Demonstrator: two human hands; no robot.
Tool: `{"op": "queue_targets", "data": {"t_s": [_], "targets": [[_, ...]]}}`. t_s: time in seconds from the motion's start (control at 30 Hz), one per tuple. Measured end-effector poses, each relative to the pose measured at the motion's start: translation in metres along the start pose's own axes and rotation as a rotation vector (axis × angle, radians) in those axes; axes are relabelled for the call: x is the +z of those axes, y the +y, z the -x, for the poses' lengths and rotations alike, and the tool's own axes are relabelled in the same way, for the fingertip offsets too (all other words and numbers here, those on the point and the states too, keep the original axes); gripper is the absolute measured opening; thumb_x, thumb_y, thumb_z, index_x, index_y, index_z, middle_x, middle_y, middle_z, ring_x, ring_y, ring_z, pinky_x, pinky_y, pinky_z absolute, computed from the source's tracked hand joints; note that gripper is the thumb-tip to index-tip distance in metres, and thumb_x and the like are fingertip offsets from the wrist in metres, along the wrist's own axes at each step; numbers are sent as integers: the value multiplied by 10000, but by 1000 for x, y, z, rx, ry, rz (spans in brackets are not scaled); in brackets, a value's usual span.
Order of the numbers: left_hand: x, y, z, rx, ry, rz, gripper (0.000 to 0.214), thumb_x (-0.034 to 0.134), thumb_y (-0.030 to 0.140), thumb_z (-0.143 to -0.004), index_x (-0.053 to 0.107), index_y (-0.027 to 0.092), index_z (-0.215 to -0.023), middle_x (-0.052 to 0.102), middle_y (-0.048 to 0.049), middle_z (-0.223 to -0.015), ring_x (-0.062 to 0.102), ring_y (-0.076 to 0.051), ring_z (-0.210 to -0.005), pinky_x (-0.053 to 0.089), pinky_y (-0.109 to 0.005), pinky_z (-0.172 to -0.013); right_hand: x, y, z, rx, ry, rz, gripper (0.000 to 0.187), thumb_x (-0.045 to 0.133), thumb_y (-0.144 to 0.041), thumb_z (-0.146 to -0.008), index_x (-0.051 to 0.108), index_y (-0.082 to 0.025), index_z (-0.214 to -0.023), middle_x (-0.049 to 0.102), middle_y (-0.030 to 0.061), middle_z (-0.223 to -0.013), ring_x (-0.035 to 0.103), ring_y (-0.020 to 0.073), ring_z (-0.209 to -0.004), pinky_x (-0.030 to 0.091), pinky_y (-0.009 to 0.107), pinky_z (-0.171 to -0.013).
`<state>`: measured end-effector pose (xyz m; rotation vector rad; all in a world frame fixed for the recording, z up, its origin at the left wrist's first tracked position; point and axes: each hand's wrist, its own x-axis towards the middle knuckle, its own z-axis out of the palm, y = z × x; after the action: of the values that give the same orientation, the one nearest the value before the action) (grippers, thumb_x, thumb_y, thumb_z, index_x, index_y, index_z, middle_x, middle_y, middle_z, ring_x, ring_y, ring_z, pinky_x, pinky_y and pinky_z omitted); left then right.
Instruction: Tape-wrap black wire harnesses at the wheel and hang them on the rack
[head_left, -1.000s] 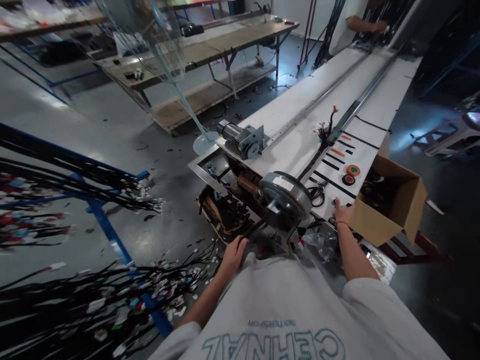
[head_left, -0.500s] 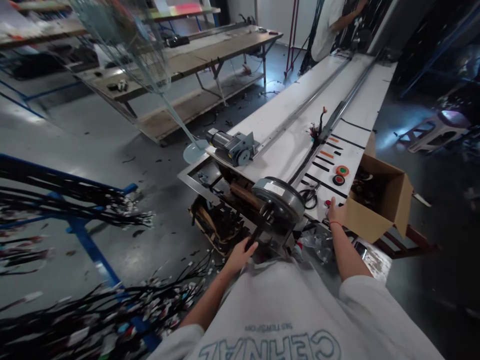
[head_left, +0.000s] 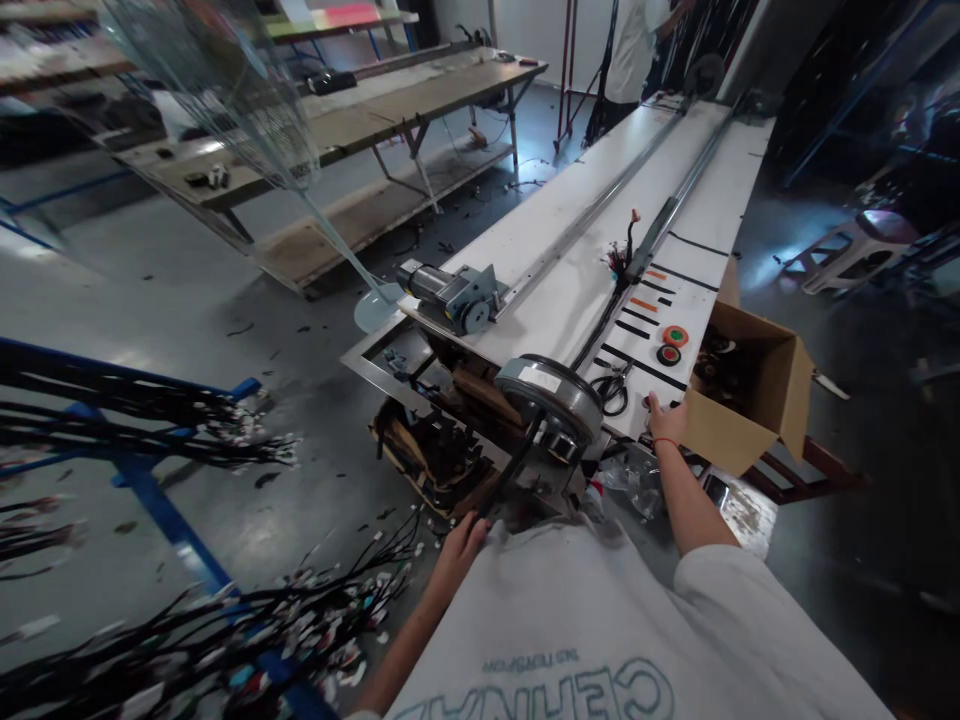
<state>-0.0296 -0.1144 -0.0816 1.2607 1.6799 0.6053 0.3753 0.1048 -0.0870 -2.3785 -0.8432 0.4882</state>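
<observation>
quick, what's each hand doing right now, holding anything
Left hand: closed around the lower end of a black bar below the round metal drum.
Right hand: resting flat on the white table edge beside the cardboard box, holding nothing.

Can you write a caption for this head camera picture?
Left hand on a black handle below a round metal wheel; right hand rests on the white table.
</observation>
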Motion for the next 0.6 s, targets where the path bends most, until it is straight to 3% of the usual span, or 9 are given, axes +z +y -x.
{"op": "queue_targets", "data": {"t_s": [0.2, 0.33, 0.47, 0.53, 0.6], "targets": [[-4, 16, -9, 10, 96, 21, 597, 327, 787, -804, 546, 239, -714, 642, -61, -688, 609, -242, -684, 513, -363, -695, 0, -2, 1, -4, 10, 21, 766, 611, -623, -808, 458, -78, -1323, 565, 257, -1299, 552, 383, -1179, 428, 471, -990], [-7, 27, -20, 21, 57, 56, 677, 285, 818, -809, 545, 210, -664, 617, -51, -656, 584, -203, -666, 502, -329, -697, -7, -4, 6, -28, 31, 20, 747, 637, -566, -801, 455, -71, -1329, 559, 258, -1302, 526, 375, -1203, 415, 452, -1006], [-6, 35, -36, -16, -50, 199, 775, 255, 854, -793, 621, 172, -753, 688, -81, -735, 640, -219, -763, 516, -332, -767, -14, -30, 12, -266, 177, 10, 818, 642, -524, -795, 383, -34, -1397, 404, 287, -1458, 376, 367, -1351, 304, 459, -1107], [-1, 42, -49, -33, -116, 318, 789, 277, 842, -802, 649, 151, -883, 720, -88, -793, 665, -223, -794, 528, -342, -780, -11, -62, 18, -433, 58, -106, 746, 574, -538, -844, 412, -39, -1375, 466, 272, -1409, 453, 321, -1297, 351, 435, -1077], [8, 51, -68, -66, -182, 450, 720, 331, 781, -847, 650, 143, -947, 738, -87, -814, 687, -220, -797, 542, -347, -782, -3, -106, 29, -529, -280, -219, 632, 481, -571, -901, 503, -76, -1292, 619, 213, -1218, 603, 263, -1095, 453, 396, -963]]}}
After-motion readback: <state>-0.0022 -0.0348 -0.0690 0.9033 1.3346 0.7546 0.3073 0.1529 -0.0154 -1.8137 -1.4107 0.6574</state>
